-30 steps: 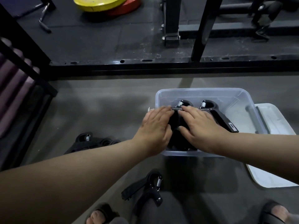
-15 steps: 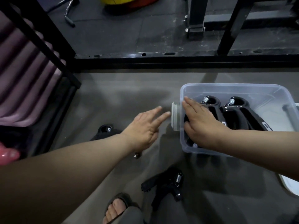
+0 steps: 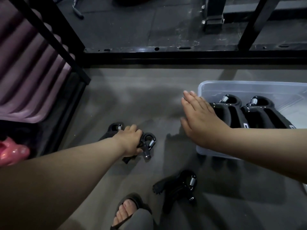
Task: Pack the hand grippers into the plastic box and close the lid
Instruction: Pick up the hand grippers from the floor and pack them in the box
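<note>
A clear plastic box (image 3: pixel 232 84) stands on the floor at the right with two black hand grippers (image 3: pixel 232 112) lying side by side inside. My right hand (image 3: pixel 201 120) hovers flat, fingers straight, over the box's left edge and holds nothing. My left hand (image 3: pixel 130 141) reaches down at centre left and curls its fingers round a black hand gripper (image 3: pixel 148 145) on the floor. Another gripper (image 3: pixel 114 128) lies just behind that hand. One more hand gripper (image 3: pixel 179 185) lies on the floor near my foot. The lid is out of view.
A black metal rack frame (image 3: pixel 182 54) runs across the floor behind the box. Purple rolled mats (image 3: pixel 28 77) fill a rack at the left, with a pink object (image 3: pixel 11 151) below. My sandalled foot (image 3: pixel 127 211) is at the bottom centre.
My left hand went from the box down and left to the floor and took hold of a gripper there. My right hand lifted off the grippers in the box and flattened.
</note>
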The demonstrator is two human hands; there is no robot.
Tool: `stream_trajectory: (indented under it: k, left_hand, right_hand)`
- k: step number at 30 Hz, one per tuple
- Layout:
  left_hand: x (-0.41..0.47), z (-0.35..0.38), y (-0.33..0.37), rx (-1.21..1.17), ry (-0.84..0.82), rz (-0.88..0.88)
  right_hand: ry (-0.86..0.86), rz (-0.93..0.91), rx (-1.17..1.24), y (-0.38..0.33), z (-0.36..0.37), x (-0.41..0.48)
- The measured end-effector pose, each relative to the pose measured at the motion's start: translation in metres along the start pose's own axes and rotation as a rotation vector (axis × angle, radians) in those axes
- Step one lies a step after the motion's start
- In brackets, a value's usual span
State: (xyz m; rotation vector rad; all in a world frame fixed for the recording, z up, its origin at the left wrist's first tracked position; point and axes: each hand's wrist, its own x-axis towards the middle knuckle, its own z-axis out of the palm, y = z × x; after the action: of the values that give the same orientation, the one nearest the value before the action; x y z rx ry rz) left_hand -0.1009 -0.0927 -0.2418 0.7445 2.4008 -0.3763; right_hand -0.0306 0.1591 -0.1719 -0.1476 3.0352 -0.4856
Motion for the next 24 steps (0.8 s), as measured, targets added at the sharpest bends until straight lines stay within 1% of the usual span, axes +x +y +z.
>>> stream_trajectory:
  k: [4,6,9,15,21,24]
  left_hand:
    - [0.003,-0.002,0.003,0.023,0.067,0.033]
    - [0.005,-0.003,0.006,-0.015,0.117,0.06]
    - [0.007,-0.006,0.01,-0.05,0.144,0.097]
    - [0.015,-0.013,0.017,-0.074,0.097,0.074]
    - [0.017,-0.01,0.022,0.023,0.024,0.094]
    - [0.019,-0.009,0.025,0.06,0.026,0.073]
  right_hand:
    - [-0.036,-0.014,-0.059,-0.002,0.009,0.001]
    - [-0.03,-0.027,-0.094,0.0,0.012,0.0]
    - [-0.03,-0.035,-0.12,0.0,0.014,0.001]
    - [-0.021,-0.032,-0.176,-0.001,0.017,0.001]
    - [-0.026,-0.018,-0.19,-0.001,0.017,0.001]
    - [-0.02,-0.018,-0.193,-0.001,0.017,0.001]
